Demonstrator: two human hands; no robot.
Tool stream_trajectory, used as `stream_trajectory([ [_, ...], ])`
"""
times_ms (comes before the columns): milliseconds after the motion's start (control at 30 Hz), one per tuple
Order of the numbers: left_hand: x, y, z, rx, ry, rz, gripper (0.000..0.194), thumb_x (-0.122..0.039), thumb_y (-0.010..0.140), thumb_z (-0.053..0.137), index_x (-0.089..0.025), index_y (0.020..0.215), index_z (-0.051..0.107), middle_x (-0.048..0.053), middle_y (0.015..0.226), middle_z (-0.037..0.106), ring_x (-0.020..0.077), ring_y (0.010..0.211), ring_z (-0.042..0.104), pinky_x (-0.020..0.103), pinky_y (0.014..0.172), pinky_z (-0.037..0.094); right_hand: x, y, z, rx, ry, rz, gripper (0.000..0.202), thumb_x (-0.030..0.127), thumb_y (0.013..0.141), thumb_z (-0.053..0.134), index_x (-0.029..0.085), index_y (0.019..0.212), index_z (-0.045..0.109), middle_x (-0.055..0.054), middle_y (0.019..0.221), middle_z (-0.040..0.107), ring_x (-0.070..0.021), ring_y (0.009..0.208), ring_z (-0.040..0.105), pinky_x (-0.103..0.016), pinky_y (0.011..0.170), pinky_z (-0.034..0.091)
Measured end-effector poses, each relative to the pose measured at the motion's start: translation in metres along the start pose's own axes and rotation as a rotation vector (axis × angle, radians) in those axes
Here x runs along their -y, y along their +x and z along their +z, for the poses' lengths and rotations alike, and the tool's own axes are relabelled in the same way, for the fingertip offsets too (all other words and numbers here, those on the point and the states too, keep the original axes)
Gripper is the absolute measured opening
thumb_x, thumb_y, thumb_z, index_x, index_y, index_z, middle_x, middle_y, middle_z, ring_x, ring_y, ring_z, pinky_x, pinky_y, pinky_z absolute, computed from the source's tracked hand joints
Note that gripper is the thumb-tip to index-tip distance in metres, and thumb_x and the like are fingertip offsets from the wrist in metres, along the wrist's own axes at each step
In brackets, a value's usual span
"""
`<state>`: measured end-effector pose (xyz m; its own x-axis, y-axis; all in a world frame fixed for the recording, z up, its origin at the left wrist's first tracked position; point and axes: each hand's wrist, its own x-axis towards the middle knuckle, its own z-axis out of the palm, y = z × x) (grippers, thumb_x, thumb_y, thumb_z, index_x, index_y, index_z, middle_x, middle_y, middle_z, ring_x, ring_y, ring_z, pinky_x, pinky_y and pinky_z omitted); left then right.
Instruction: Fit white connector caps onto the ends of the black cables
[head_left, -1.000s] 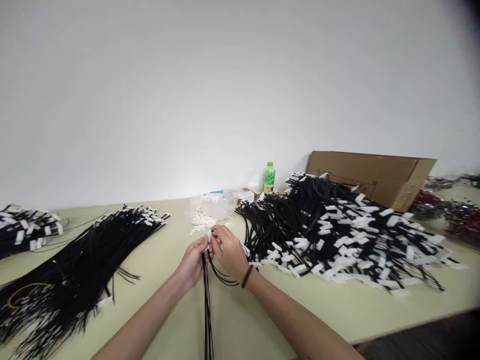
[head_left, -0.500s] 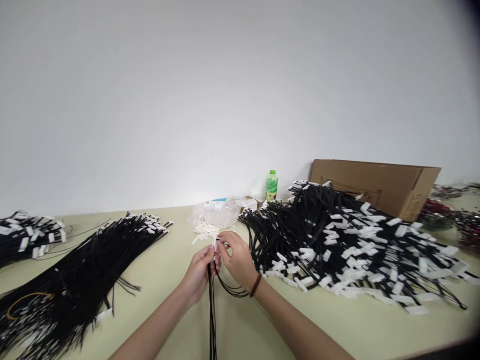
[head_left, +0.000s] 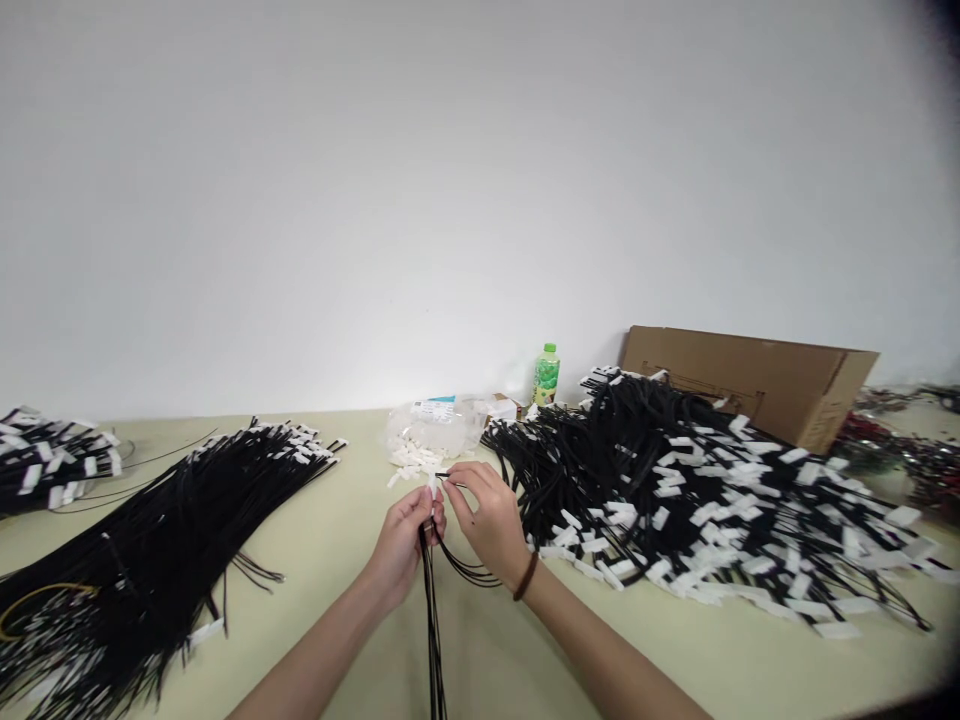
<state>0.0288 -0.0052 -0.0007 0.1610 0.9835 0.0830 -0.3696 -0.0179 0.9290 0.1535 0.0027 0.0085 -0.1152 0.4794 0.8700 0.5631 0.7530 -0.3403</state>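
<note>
My left hand [head_left: 406, 535] is closed around black cables [head_left: 433, 630] near their upper ends, with a white connector [head_left: 432, 482] at its fingertips. The cables hang down toward the table's front edge, and some loop off to the right. Just right of the connector, my right hand [head_left: 487, 515] pinches a thin black cable end between thumb and forefinger. Its wrist wears a dark band. Behind the hands, small white connectors [head_left: 411, 452] lie in and before a clear plastic bag [head_left: 457, 428].
On the right, a large heap of black cables with white ends [head_left: 637, 440] lies before a cardboard box [head_left: 735, 375]. A green bottle [head_left: 547, 375] stands near the wall. More cable bundles [head_left: 180, 530] cover the table's left side.
My right hand has shifted slightly right, its fingertips now a little apart from the white connector, with a dark cable end showing between them. My left hand keeps its hold.
</note>
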Motion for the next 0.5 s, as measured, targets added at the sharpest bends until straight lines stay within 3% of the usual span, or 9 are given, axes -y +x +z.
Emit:
stream_trajectory([
  [233, -0.001, 0.001, -0.004, -0.015, 0.050, 0.057, 0.035, -0.049, 0.074, 0.057, -0.016, 0.068, 0.051, -0.003, 0.057, 0.045, 0.0078, 0.051, 0.038, 0.021, 0.050, 0.028, -0.002, 0.008, 0.006, 0.062, 0.123, 0.054, 0.012, 0.016, 0.084, 0.048, 0.018, 0.076, 0.056, -0.004, 0.076, 0.060, -0.0160, 0.073, 0.056, -0.026, 0.066, 0.046],
  [500, 0.000, -0.002, 0.002, 0.056, 0.092, -0.005, 0.034, -0.048, 0.075, 0.057, -0.016, 0.066, 0.050, -0.002, 0.056, 0.046, 0.0086, 0.050, 0.040, 0.022, 0.048, 0.027, -0.014, -0.009, -0.003, 0.026, 0.085, -0.070, 0.013, 0.017, 0.087, 0.044, 0.019, 0.081, 0.055, -0.006, 0.086, 0.062, -0.0166, 0.083, 0.058, -0.029, 0.075, 0.047],
])
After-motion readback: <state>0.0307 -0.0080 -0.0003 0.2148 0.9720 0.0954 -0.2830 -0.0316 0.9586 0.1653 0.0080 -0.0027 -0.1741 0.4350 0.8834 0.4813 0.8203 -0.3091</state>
